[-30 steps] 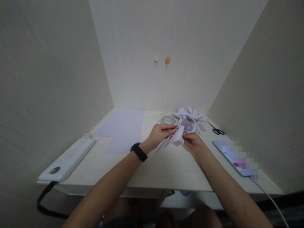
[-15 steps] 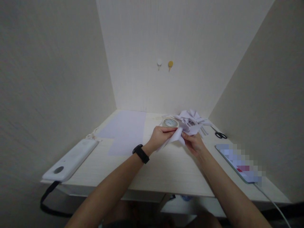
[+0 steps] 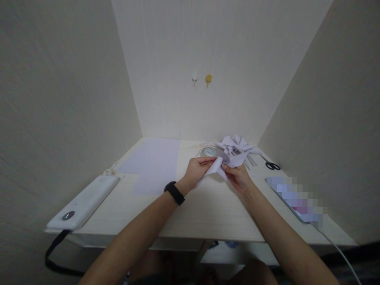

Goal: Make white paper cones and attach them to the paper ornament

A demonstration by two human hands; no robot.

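Both hands grip one piece of white paper (image 3: 215, 167) over the desk, its surface curled and bent between them. My left hand (image 3: 199, 170), with a black watch at the wrist, pinches the paper's left side. On the other side my right hand (image 3: 238, 177) is closed on it, thumb on top. Just beyond the fingers lies a heap of folded white paper pieces (image 3: 237, 146), partly overlapped by the held sheet. A roll of clear tape (image 3: 209, 152) sits behind my left fingertips, its near edge hidden.
Flat white sheets (image 3: 157, 162) lie on the desk's left half. A white device with a black strap (image 3: 84, 202) rests at the left edge. Black-handled scissors (image 3: 272, 166) and a phone with a cable (image 3: 292, 200) lie on the right. Walls enclose three sides; two hooks (image 3: 208, 78) hang behind.
The view has shifted slightly. The paper's curled part between my hands has changed shape a little, its right flap now lying lower and flatter. Both hands keep their hold.
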